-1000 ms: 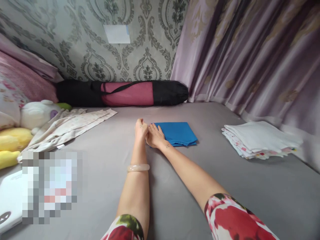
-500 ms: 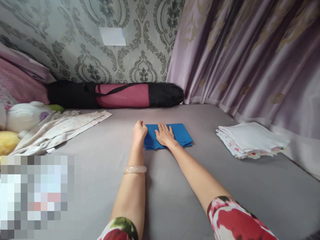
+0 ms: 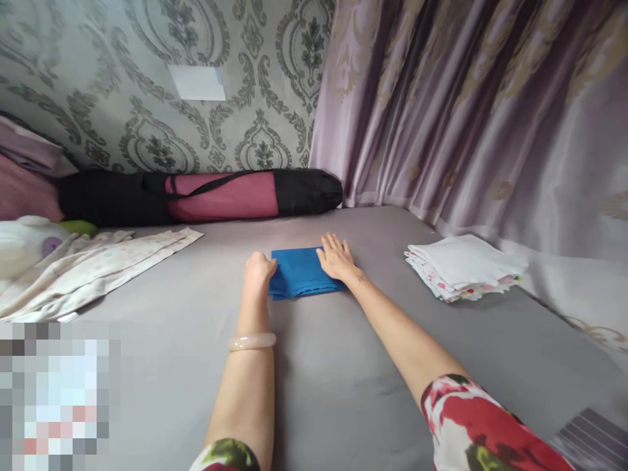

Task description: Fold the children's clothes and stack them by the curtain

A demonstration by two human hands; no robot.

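A folded blue cloth (image 3: 297, 269) lies flat on the grey bed sheet (image 3: 333, 366) in front of me. At its left edge, my left hand (image 3: 258, 269) is closed, with thumb and fingers pinching the cloth's side. My right hand (image 3: 336, 256) lies flat on the cloth's right part, fingers stretched out and a little apart. Several layers show along the near edge of the cloth. A pale bangle (image 3: 252, 341) sits on my left forearm.
To the right lies a stack of folded white cloths (image 3: 464, 265) with printed edges. A long black and pink bag (image 3: 220, 196) rests along the wall. On the left are spotted pale trousers (image 3: 112, 261) and a white plush toy (image 3: 24, 245). Purple curtains (image 3: 417, 98) hang at right.
My right hand has slid rightward across the blue cloth, from its middle to its right end. My left hand keeps its hold on the left edge. The view has turned slightly right.
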